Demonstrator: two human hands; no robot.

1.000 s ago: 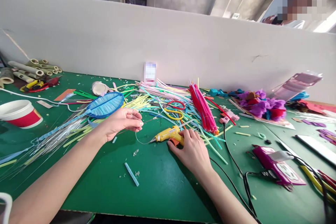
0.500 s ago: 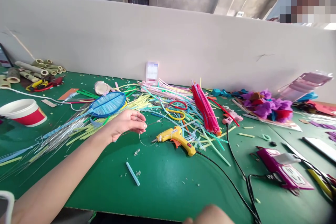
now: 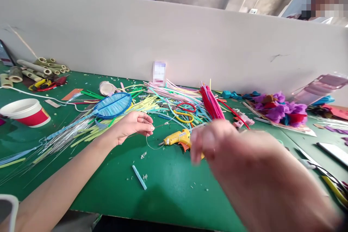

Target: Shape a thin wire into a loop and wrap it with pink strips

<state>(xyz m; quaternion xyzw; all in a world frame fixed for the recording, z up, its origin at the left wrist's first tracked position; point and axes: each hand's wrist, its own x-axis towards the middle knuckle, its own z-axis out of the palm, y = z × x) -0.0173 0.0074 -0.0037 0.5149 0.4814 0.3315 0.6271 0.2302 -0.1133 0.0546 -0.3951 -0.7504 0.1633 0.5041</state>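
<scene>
My left hand (image 3: pixel 138 126) pinches a thin wire (image 3: pixel 147 141) between thumb and forefinger, above the green table. The wire curves in a fine loop toward the tip of a yellow glue gun (image 3: pixel 175 138). My right hand (image 3: pixel 217 141), smeared by motion, is raised close to the camera and covers the gun's handle; its finger state is unclear. A blue leaf-shaped frame (image 3: pixel 114 105) wound with light-blue material lies just beyond my left hand. Below, a short pale-blue stick (image 3: pixel 139 177) rests near clear scraps.
Coloured pipe cleaners (image 3: pixel 163 96) spread over the table's middle, with a red-pink bundle (image 3: pixel 210 101) among them. A paper cup (image 3: pixel 35 116) and bamboo pieces (image 3: pixel 32 74) are on the left. Purple flowers (image 3: pixel 282 107) stand at right. A grey partition (image 3: pixel 163 32) closes the back.
My right hand has come up from the bottom edge to in front of the glue gun. The left hand keeps its pinch on the wire, and the view has shifted slightly.
</scene>
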